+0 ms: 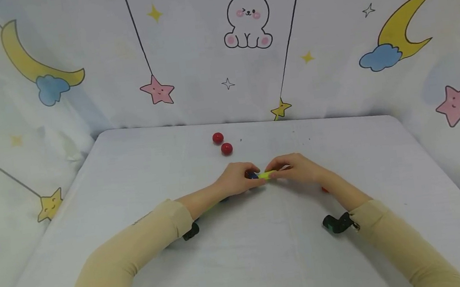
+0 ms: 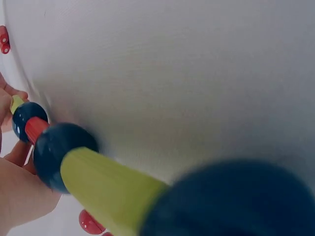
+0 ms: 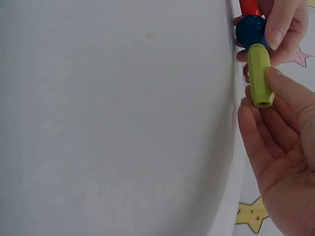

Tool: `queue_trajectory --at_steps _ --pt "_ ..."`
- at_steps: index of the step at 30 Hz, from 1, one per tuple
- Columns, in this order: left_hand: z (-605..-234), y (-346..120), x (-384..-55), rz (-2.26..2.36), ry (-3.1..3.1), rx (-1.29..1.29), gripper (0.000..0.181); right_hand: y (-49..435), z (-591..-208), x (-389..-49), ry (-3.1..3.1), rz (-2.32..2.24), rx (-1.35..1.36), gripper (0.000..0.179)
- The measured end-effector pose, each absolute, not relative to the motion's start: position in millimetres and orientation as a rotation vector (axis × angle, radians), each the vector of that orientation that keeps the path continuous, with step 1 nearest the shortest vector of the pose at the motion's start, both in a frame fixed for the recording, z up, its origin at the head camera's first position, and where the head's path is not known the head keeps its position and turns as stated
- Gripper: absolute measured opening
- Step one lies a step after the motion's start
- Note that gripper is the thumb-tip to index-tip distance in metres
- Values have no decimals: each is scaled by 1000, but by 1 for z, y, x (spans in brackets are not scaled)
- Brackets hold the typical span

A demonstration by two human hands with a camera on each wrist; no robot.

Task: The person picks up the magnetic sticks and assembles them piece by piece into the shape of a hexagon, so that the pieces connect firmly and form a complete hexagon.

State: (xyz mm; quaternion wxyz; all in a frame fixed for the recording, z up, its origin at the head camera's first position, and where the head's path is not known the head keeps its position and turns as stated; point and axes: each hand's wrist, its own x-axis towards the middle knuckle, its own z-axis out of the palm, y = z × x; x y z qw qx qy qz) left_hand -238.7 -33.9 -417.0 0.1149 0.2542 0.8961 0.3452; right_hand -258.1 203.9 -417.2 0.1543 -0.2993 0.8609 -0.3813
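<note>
A chain of toy connector balls and rods stretches along under my left forearm. In the left wrist view its parts are a large blurred blue ball (image 2: 236, 201), a yellow-green rod (image 2: 106, 184), another blue ball (image 2: 56, 155) and a short red rod (image 2: 36, 129). My left hand (image 1: 234, 179) grips the chain at its far blue ball (image 3: 251, 32). Fitted against that ball is a ribbed yellow-green end rod (image 3: 260, 73), a hole in its free end. My right hand (image 1: 297, 167) pinches this rod between thumb and fingers.
Two red balls (image 1: 227, 149) lie on the white table (image 1: 245, 266) beyond my hands. Red rods (image 2: 4, 39) are near my right forearm, mostly hidden by it in the head view. Dark wrist cameras (image 1: 338, 223) stick out from both sleeves. A printed cloth (image 1: 202, 60) hangs behind.
</note>
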Motion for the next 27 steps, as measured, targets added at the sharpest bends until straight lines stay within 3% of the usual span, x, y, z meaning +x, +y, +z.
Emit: queue_trajectory --at_steps 6,15,21,27 --pt "-417 -38 -236 1071 2635 733 22 190 -415 -269 2444 -1068 -828 23" --pt "-420 -45 -238 1117 2658 716 19 146 -419 -314 2457 -1219 -655 40" --pt "-423 -48 -238 1128 2687 778 18 114 -424 -333 2528 -1073 -705 53" --pt "-424 -51 -239 1110 2710 780 19 96 -421 -334 2627 -957 -779 44"
